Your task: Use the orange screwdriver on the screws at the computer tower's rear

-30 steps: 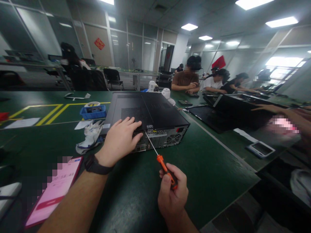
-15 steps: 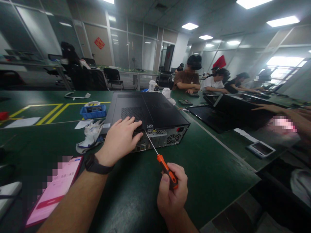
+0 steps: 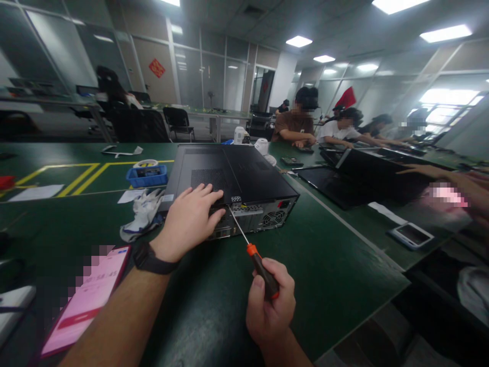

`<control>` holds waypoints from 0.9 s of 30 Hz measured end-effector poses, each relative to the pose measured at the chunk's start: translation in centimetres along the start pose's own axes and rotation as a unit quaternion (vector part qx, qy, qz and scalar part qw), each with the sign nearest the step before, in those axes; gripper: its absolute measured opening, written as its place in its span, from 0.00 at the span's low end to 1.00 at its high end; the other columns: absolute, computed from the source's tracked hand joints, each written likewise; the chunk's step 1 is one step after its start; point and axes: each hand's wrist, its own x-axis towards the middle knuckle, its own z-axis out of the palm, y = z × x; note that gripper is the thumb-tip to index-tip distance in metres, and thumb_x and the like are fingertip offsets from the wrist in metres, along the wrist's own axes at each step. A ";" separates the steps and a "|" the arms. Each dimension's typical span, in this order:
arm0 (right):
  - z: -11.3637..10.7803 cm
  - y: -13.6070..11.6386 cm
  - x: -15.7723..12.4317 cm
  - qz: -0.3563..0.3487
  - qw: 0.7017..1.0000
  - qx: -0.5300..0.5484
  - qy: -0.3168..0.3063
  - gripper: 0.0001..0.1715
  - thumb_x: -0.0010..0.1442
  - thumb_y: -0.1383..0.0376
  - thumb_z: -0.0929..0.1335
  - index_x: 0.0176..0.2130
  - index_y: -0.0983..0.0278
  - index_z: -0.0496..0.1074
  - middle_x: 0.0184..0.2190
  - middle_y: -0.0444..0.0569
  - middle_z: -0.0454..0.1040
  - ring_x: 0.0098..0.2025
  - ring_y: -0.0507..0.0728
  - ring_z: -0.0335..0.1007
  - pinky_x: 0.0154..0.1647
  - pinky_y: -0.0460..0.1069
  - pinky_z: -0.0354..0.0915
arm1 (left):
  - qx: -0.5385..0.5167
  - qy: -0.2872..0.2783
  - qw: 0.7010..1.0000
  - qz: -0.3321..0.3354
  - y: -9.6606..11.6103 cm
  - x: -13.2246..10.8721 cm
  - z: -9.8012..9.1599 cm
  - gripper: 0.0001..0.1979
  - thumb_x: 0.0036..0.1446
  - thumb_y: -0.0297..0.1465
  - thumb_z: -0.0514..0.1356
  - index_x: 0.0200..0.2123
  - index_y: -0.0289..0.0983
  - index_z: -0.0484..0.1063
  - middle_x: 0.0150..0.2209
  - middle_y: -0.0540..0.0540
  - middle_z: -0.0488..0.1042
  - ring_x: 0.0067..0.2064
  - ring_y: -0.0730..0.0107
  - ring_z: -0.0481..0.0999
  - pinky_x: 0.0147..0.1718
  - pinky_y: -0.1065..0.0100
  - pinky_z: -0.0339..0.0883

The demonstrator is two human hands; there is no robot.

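Observation:
A black desktop computer case (image 3: 252, 171) lies flat on the green table, its back panel with ports and a fan grille towards me. My left hand (image 3: 193, 211) rests on the near edge of its top, fingers spread over the cover and thumb at the back edge. In my right hand (image 3: 271, 306) is a screwdriver (image 3: 263, 270) with an orange and dark handle, gripped between thumb and fingers. Its thin shaft points up and away, and the tip meets the top rear edge of the case beside my left thumb. Any screw at the tip is too small to make out.
Left of the case are a blue bin (image 3: 147, 176), white and grey gloves (image 3: 143, 216) and a pink-screened phone (image 3: 87, 300). On the right, a co-worker's hand (image 3: 431, 171) reaches by another open black case (image 3: 382, 168). A small device with a screen (image 3: 412, 235) lies nearer.
The screwdriver handle has turned about its axis in my right hand, its orange side patch no longer showing. Tip and left hand stay in place.

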 end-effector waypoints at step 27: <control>-0.1 0.1 0.0 0.006 1.000 -0.001 0.005 0.15 0.70 0.68 0.66 0.55 0.63 0.71 0.41 0.51 0.79 0.37 0.55 0.81 0.38 0.51 0.80 | 0.003 0.003 1.000 0.001 -0.2 0.0 0.2 0.23 0.70 0.37 0.60 0.64 0.38 0.76 0.68 0.34 0.73 0.70 0.43 0.72 0.70 0.44 0.64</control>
